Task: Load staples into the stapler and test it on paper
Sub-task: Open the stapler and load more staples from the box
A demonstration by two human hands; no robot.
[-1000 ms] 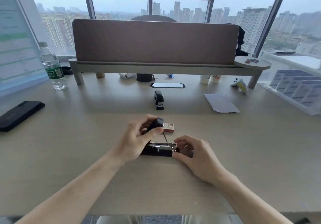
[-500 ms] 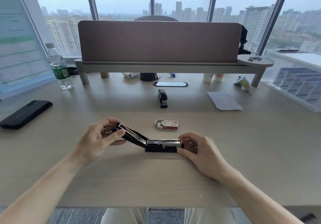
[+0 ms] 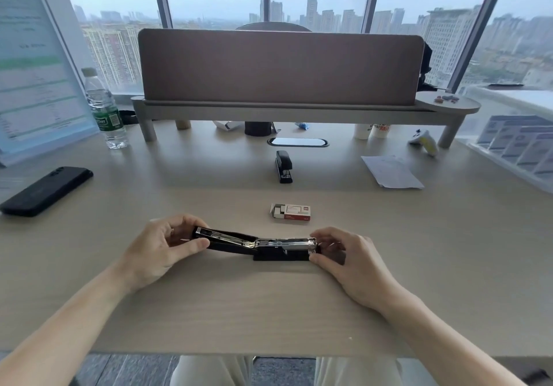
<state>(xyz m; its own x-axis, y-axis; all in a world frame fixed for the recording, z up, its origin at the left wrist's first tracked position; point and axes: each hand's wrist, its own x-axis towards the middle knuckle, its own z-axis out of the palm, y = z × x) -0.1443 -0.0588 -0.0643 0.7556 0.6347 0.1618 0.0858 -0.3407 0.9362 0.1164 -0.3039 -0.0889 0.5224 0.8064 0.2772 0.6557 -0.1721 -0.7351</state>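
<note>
A black stapler lies on the desk in front of me, swung fully open so its lid stretches out to the left and the metal staple channel faces up. My left hand grips the end of the lid. My right hand pinches the front end of the base and channel. A small red and white staple box lies just behind the stapler, its left flap open. A sheet of white paper rests at the back right.
A second black stapler stands further back at the centre. A black phone lies at the left, a water bottle behind it. A desk shelf with a brown divider spans the back. A white tray sits at the right.
My left hand swung the stapler's lid up and over to the left, from nearly upright to almost flat. My right hand kept hold of the base.
</note>
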